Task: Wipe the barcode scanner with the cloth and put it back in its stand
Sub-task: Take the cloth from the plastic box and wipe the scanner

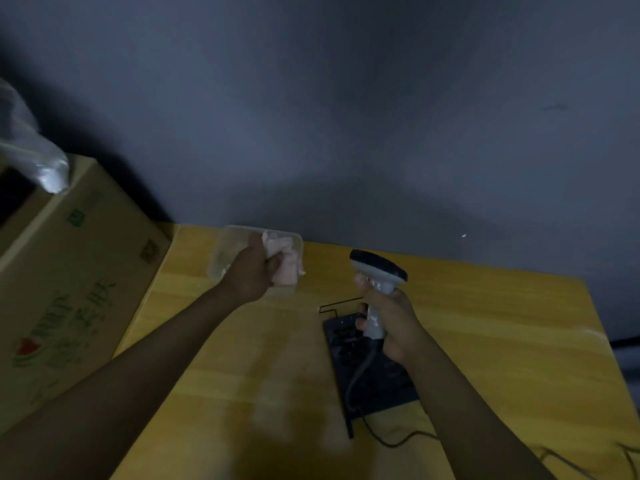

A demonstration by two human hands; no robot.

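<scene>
My right hand grips the grey handle of the barcode scanner, holding it upright above the table with its dark head pointing left and away. Its cable hangs down from the handle. Under that hand lies the black stand with a thin wire bracket at its far end. My left hand is closed around a crumpled pale pink cloth, held over a clear plastic container at the table's back left. Cloth and scanner are apart.
The yellow wooden table meets a dark grey wall at the back. A large cardboard box with green print stands at the left, with a clear plastic bag on top. Thin cables trail at the lower right.
</scene>
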